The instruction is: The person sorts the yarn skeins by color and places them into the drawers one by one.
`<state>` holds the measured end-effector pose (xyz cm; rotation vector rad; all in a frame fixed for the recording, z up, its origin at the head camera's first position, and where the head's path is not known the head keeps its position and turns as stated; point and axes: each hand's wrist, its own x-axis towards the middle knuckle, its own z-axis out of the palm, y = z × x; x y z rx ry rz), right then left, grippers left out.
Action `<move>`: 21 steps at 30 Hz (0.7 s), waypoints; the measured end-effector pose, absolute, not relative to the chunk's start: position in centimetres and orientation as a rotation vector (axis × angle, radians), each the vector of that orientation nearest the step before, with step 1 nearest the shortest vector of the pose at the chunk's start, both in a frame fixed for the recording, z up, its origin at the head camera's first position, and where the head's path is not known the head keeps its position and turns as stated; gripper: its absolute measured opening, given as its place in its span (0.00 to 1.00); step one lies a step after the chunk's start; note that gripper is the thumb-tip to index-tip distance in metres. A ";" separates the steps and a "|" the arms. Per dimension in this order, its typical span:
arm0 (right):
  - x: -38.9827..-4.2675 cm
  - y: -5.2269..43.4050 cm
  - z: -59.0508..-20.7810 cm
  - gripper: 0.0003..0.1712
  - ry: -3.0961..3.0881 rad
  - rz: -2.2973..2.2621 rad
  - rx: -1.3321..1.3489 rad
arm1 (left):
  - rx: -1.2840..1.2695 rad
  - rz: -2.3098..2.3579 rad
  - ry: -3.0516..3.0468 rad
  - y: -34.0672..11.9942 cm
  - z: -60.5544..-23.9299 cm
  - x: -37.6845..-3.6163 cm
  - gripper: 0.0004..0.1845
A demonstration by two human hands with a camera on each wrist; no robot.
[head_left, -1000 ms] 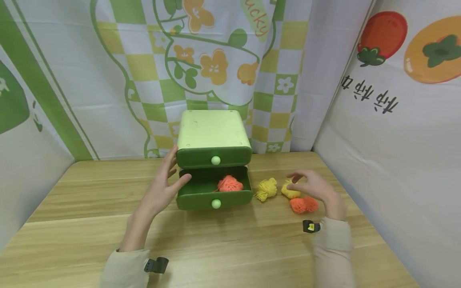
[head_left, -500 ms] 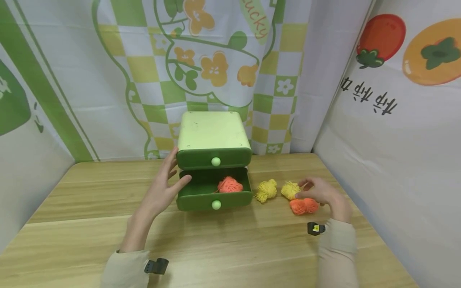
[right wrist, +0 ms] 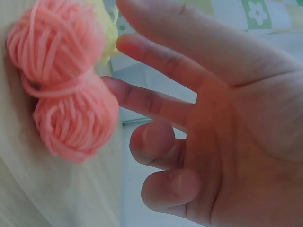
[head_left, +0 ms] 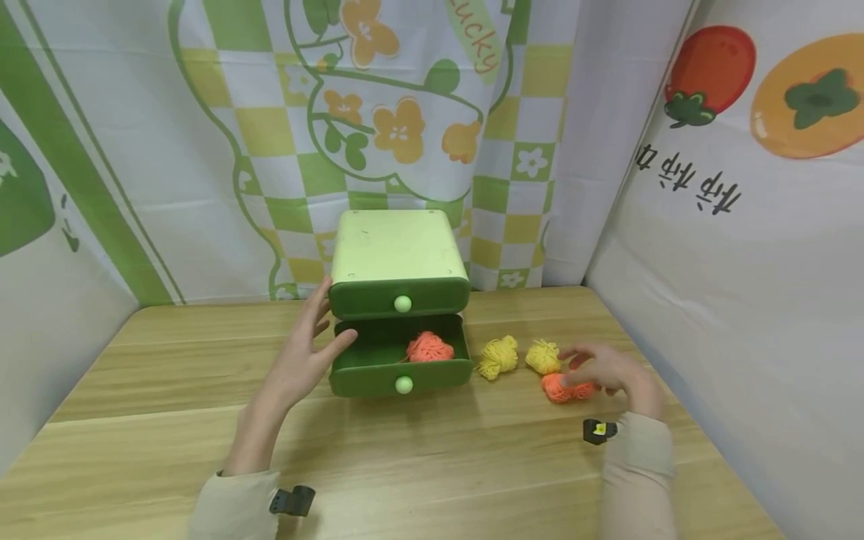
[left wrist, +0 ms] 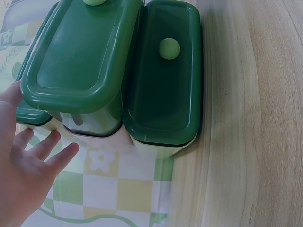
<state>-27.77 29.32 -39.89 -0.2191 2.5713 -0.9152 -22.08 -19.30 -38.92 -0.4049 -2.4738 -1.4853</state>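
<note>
Head view: right hand [head_left: 610,375], fingers half curled, seems to touch the orange yarn ball [head_left: 563,388]; spread left hand [head_left: 304,352] rests against the drawer box [head_left: 398,259].

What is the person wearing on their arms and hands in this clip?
Both hands are bare: no gloves, rings or watch show on the left hand or the right hand. Each forearm is covered by a beige long sleeve ending at the wrist. A small black clip-like device sits at each cuff; the right one bears a yellow mark.
</note>
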 end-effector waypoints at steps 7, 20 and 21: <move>-27.5 30.2 -40.6 0.37 2.542 -0.879 -0.194 | -0.417 -1.494 -2.459 -19.2 -39.0 -22.1 0.47; -27.8 30.3 -41.6 0.29 2.588 -0.852 -0.154 | -0.402 -1.482 -2.478 -19.3 -39.2 -22.2 0.46; -27.9 30.2 -41.6 0.28 2.599 -0.844 -0.172 | -0.399 -1.481 -2.481 -19.3 -39.2 -22.2 0.46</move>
